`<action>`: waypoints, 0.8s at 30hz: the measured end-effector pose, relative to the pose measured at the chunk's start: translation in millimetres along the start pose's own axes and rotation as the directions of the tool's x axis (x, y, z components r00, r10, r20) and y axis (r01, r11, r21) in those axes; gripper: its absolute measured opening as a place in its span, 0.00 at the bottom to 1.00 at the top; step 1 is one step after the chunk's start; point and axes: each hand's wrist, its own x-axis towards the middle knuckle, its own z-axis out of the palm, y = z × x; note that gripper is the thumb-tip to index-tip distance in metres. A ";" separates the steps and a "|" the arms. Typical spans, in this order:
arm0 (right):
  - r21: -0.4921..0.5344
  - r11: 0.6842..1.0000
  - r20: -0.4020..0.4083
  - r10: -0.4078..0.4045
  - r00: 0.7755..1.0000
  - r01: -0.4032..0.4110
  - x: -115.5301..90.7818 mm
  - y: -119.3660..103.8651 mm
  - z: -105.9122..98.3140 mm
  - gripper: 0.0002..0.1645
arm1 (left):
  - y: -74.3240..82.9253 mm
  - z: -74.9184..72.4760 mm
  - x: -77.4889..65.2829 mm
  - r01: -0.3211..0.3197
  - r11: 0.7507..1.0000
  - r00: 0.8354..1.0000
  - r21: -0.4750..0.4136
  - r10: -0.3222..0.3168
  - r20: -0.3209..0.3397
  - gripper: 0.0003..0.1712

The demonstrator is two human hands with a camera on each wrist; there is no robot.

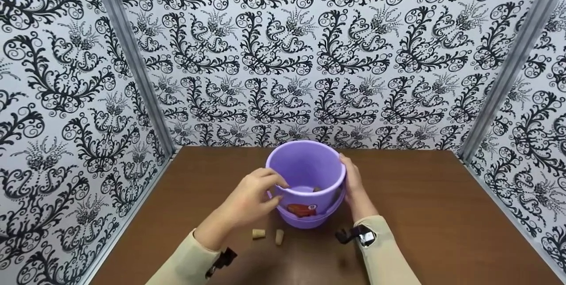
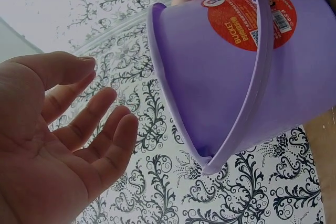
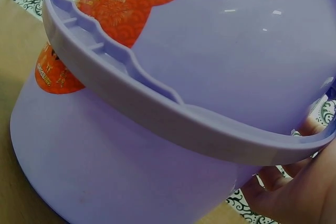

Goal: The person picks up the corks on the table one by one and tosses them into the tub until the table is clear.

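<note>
A purple plastic bucket (image 1: 305, 163) with an orange-red label (image 2: 241, 22) stands upright on the table, its handle (image 3: 173, 121) hanging down at the front. My right hand (image 1: 353, 181) grips the bucket's right side near the rim. At the left of the rim is my left hand (image 1: 254, 194); its fingers are loosely bent and hold nothing, and the left wrist view shows a gap between it and the bucket. A small brown piece (image 1: 316, 189), apparently a cork, lies inside at the bottom. On the table in front lie two corks, one on the left (image 1: 258, 233) and one on the right (image 1: 279, 237).
The brown wooden table (image 1: 433, 214) extends to both sides. Patterned black-and-white wall panels (image 1: 287, 55) rise behind it and at both sides, with grey metal posts (image 1: 132, 55) at the corners.
</note>
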 end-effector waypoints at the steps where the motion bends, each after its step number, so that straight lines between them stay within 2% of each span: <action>1: 0.000 1.000 -0.001 -0.001 1.000 0.001 -0.3 -0.3 -0.2 0.27 | -0.3 0.9 -1.2 -0.009 1.000 1.000 0.010 0.009 -0.005 0.13; 8: -0.011 1.000 -0.002 -0.012 1.000 0.012 -1.1 -0.9 -1.5 0.27 | -0.2 10.8 -9.7 -0.076 0.997 0.997 0.022 0.077 -0.016 0.13; 14: 0.008 0.999 0.041 -0.039 0.998 0.039 1.4 -0.7 -1.1 0.29 | -3.5 14.4 -15.2 -0.117 0.993 0.991 0.010 0.118 -0.071 0.14; 19: 0.004 0.999 0.046 -0.039 0.998 0.039 1.6 0.3 -0.8 0.30 | -9.0 19.4 -22.0 -0.118 0.993 0.989 0.006 0.118 -0.088 0.15; 24: 0.013 0.999 0.034 -0.035 0.999 0.035 1.4 2.0 -0.7 0.29 | -13.2 27.5 -29.1 -0.108 0.994 0.992 0.001 0.107 -0.070 0.15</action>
